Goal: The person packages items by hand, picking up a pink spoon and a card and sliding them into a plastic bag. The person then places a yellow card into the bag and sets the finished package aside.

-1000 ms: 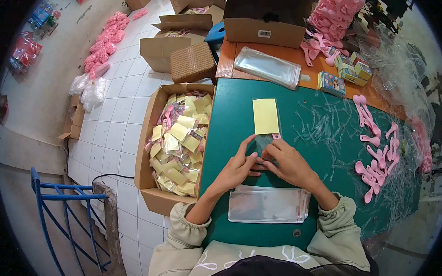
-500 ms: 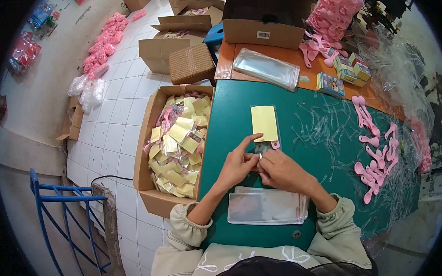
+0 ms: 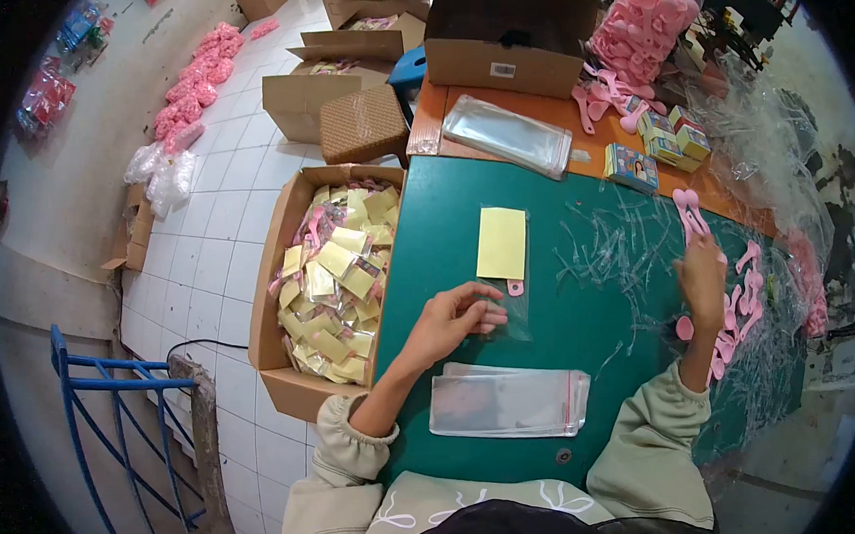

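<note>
Left hand (image 3: 454, 318) on packet (image 3: 502, 244), right hand (image 3: 702, 274) unclear

The floor (image 3: 225, 210) is laid with white square tiles. A pale plastered wall (image 3: 63, 194) runs along its left side, with heaps of pink goods (image 3: 195, 93) at its foot. A green-topped desk (image 3: 439, 229) stands flush against an orange-brown wooden desk (image 3: 434, 110) behind it. Open cardboard boxes (image 3: 306, 95) sit on the tiles beside a woven rattan stool (image 3: 362, 123), and a blue metal frame (image 3: 107, 387) stands at lower left. The light is soft and even.
</note>
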### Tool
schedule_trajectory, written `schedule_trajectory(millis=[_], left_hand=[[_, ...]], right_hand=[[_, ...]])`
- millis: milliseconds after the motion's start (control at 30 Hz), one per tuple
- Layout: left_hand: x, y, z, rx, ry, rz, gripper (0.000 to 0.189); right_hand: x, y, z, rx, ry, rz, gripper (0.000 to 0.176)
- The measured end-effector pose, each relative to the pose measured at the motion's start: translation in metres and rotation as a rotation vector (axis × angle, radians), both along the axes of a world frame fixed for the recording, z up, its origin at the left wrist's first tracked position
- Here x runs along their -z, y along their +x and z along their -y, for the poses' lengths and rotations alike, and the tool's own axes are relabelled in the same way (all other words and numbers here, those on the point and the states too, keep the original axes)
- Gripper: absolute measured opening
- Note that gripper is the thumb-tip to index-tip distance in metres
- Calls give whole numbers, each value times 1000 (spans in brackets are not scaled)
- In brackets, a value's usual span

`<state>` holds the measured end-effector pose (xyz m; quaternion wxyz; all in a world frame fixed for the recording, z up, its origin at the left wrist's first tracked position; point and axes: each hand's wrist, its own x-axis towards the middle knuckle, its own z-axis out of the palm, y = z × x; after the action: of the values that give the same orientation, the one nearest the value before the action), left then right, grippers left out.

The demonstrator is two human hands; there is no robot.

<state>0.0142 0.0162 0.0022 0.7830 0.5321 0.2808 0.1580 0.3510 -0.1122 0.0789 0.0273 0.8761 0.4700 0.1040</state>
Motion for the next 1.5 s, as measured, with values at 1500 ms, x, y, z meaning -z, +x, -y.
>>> schedule_trajectory(millis=[1500], left_hand=[[-10,9,-2,-274,442,-278,16]], right_hand=[[71,-148,-59,-192,586,-1716,14]])
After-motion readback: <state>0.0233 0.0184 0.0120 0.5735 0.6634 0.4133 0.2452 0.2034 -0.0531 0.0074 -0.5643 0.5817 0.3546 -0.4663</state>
